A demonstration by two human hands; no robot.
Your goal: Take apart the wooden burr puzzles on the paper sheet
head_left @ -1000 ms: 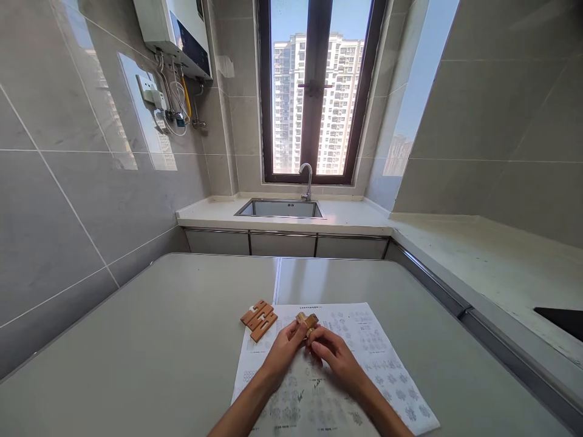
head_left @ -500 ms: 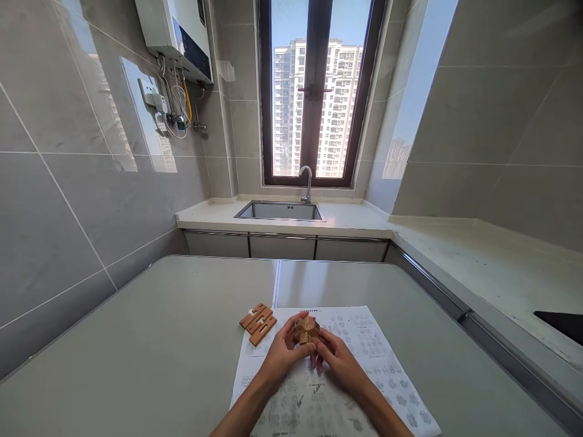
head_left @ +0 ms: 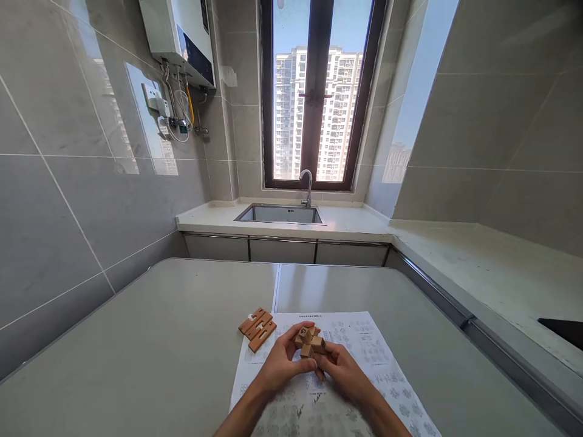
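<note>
A small wooden burr puzzle [head_left: 310,342] of interlocking light-brown blocks is held between both hands above a printed sheet [head_left: 350,337]. My left hand [head_left: 286,359] grips it from the left, thumb along the near side and fingers behind. From the right, my right hand [head_left: 336,366] closes on its lower near edge, with some fingertips hidden beneath. A dark mark shows on one block's end. Left of the hands, several flat reddish-brown wooden pieces [head_left: 258,328] with cut-out slots lie side by side, partly over the sheet's corner.
The sheet lies on a pale table [head_left: 136,346] with a seam down its middle. Beyond stands a counter with a sink [head_left: 282,213] and a tap [head_left: 308,187]. Another counter [head_left: 492,261] runs along the right. A water heater [head_left: 180,39] hangs on the left wall.
The burr puzzle has been turned in the hands, so different block ends face up. Both hands sit slightly lower in the picture, and the whole view has shifted down a little.
</note>
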